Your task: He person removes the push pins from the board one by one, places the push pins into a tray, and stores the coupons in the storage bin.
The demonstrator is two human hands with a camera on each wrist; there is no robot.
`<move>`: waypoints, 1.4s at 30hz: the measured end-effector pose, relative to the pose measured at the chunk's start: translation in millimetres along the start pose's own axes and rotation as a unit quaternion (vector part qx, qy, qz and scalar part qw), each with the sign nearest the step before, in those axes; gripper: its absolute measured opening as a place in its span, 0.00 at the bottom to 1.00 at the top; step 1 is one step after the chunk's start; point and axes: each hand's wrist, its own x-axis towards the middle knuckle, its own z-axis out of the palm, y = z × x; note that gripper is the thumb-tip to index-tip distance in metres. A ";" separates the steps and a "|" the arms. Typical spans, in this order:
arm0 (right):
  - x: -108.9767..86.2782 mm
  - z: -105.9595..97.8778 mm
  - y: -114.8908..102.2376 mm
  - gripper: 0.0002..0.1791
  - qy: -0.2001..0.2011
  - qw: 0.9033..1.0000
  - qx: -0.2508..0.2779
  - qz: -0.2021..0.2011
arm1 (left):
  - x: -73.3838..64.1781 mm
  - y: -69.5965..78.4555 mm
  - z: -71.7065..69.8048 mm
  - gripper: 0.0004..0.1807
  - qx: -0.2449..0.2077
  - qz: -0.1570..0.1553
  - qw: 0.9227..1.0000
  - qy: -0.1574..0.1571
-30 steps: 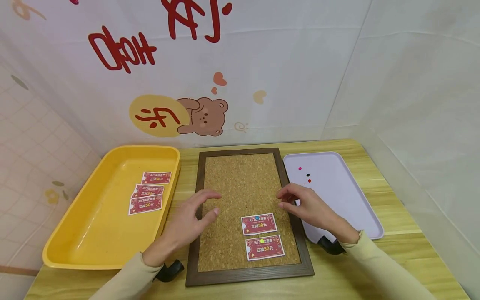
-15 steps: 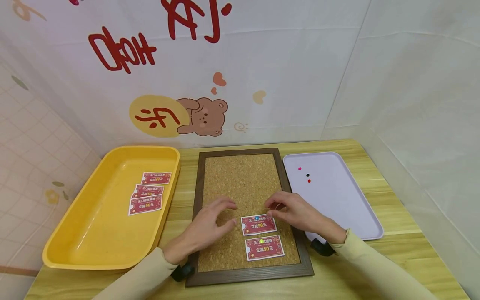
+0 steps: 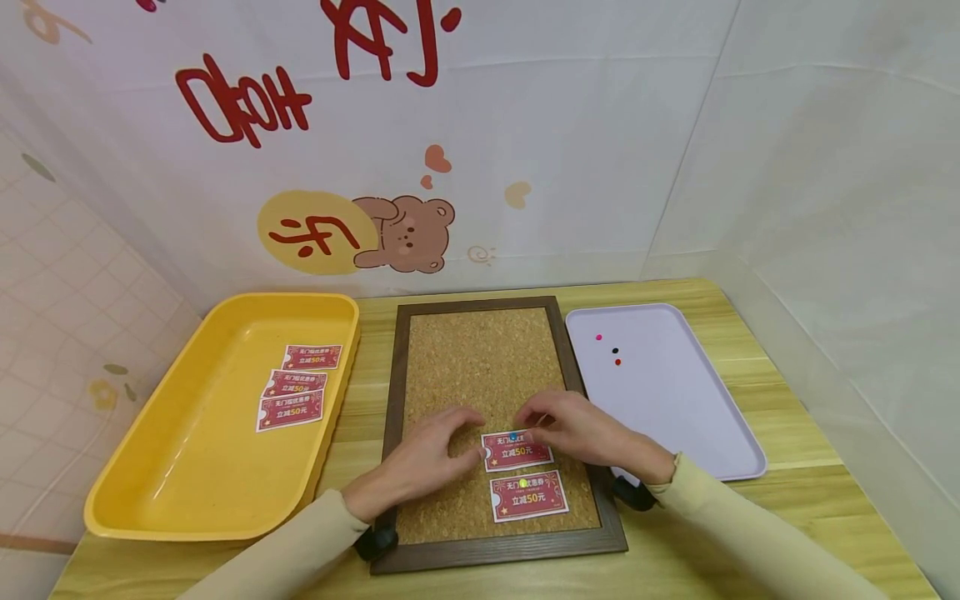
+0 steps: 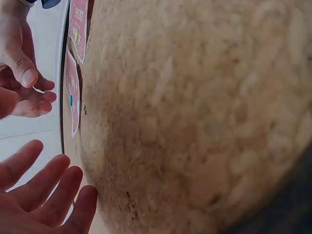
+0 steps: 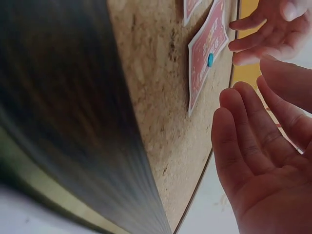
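A framed cork board (image 3: 480,358) lies mid-table with two red coupons on it. A blue pushpin (image 5: 210,60) stands in the upper coupon (image 3: 517,455), a yellow-green one (image 3: 522,483) in the lower coupon (image 3: 529,502). Just left of the upper coupon, over the cork, is my left hand (image 3: 429,454), fingers loosely bent and holding nothing. My right hand (image 3: 581,429) hovers at that coupon's top right, partly covering it in the head view. Its fingers are relaxed and apart from the blue pin in the right wrist view, with nothing between them.
A yellow bin (image 3: 217,467) on the left contains three more coupons (image 3: 291,410). To the right, a pale lilac tray (image 3: 675,400) carries pink, black and red pins (image 3: 617,362). A printed cloth wall (image 3: 570,167) rises behind the table.
Both hands have moved inward and nearer the upper coupon, the left one going right and the right one going left. Coupons and pins have stayed in place.
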 end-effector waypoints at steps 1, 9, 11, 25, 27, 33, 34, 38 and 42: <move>0.6 0.5 0.4 0.09 -0.003 1.000 -0.006 -0.001 | 0.9 -0.3 0.2 0.21 -0.003 -0.002 1.000 -0.001; 6.5 4.8 5.5 0.09 -0.023 0.999 -0.039 -0.022 | 9.2 -0.3 0.9 0.22 -0.010 -0.014 1.000 -0.012; 8.2 6.0 6.3 0.08 -0.033 0.998 -0.043 -0.017 | 11.5 -0.9 2.0 0.21 -0.002 -0.013 1.000 -0.013; 15.9 10.1 4.9 0.03 -0.061 0.996 -0.062 0.015 | 26.2 3.9 3.3 0.15 0.055 0.002 0.998 -0.037; 16.7 10.5 4.6 0.03 -0.061 0.996 -0.062 0.019 | 28.0 4.0 3.8 0.14 0.056 0.000 0.998 -0.040; 19.1 10.5 4.0 0.03 -0.061 0.996 -0.065 0.026 | 31.5 4.4 5.7 0.12 0.040 0.006 0.998 -0.049; 19.6 10.5 3.9 0.03 -0.061 0.996 -0.066 0.026 | 31.8 4.4 5.9 0.11 0.034 0.007 0.998 -0.051; 22.6 10.6 4.4 0.03 -0.063 0.995 -0.066 0.030 | 33.0 3.6 6.4 0.07 0.012 0.009 0.998 -0.056; 25.2 9.8 6.1 0.06 -0.070 0.995 -0.061 0.033 | 34.0 1.5 6.6 0.06 -0.007 0.010 0.998 -0.059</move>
